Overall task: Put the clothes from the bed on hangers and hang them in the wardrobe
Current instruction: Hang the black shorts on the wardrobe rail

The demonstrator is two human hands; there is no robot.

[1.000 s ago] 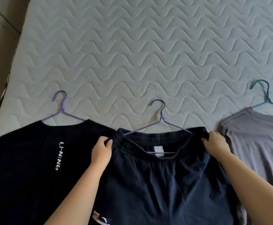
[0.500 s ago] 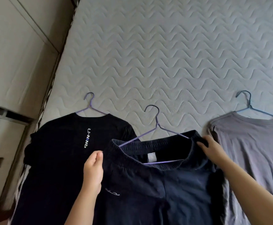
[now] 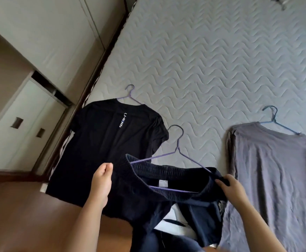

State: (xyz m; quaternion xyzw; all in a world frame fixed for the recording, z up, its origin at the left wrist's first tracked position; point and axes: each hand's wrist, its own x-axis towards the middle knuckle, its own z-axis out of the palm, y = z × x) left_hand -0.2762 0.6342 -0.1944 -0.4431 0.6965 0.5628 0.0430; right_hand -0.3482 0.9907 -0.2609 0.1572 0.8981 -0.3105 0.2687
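Observation:
Navy shorts [image 3: 166,206] hang lifted off the bed's near edge, with a purple hanger [image 3: 177,148] threaded through the waistband. My right hand [image 3: 234,190] grips the right end of the waistband together with the hanger's arm. My left hand [image 3: 102,179] is pinched shut at the left edge of the shorts. A black T-shirt [image 3: 112,142] on a purple hanger [image 3: 130,91] lies on the bed to the left. A grey shirt [image 3: 276,170] on a blue hanger [image 3: 274,117] lies to the right.
The quilted mattress [image 3: 203,60] stretches away behind the clothes. White wardrobe doors [image 3: 39,33] stand along the left, with a dark gap at one door. Brown wooden floor [image 3: 21,215] shows at the lower left.
My view has swung left and tilted toward the wardrobe. The shorts have risen off the mattress with the hanger. My left hand, open beside them half a second ago, has closed at their left edge.

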